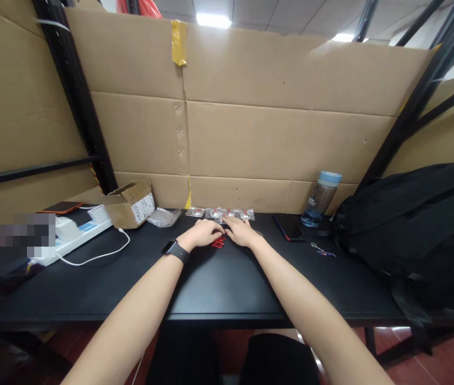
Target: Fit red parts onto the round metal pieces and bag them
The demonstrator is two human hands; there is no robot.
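Observation:
Both hands reach to the back middle of the black table. My left hand has its fingers curved down beside a small pile of red cords. Just right of the pile, my right hand rests with its fingers spread at the row of small clear packets. Several of these packets lie along the cardboard wall, with silvery and red contents. Nothing can be made out in either hand. A dark watch is on my left wrist.
An open cardboard box, a crumpled plastic bag and a white power strip stand left. To the right are a phone, a keychain, a blue-lidded bottle and a black backpack.

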